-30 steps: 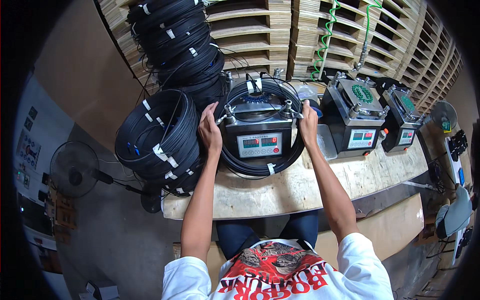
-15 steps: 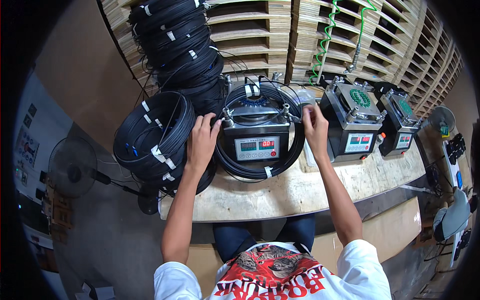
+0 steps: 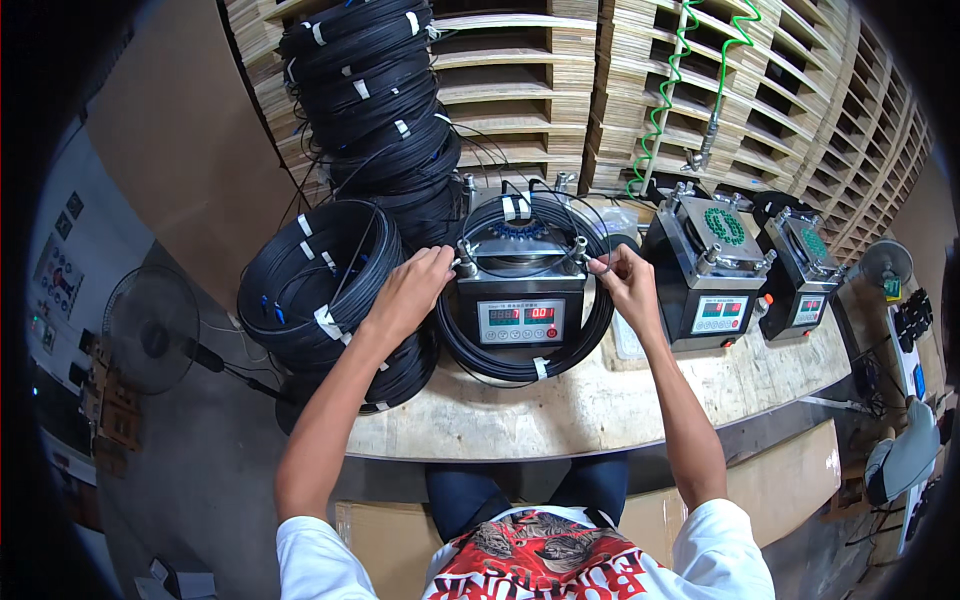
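Cable coil (image 3: pixel 520 365) lies flat around the winder (image 3: pixel 520 300); left hand (image 3: pixel 410 295) and right hand (image 3: pixel 625 285) pinch its top corners.

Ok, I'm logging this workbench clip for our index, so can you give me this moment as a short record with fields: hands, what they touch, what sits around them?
left hand: fingers at the left corner post of the grey box-shaped winding machine with red digit display
right hand: fingertips at the machine's right corner post
around machine: black cable coil with white tape ties looped about it
left of machine: stacked black cable coils
right of machine: two similar grey machines
surface: pale wooden bench
behind: wooden pallets, green spiral hose
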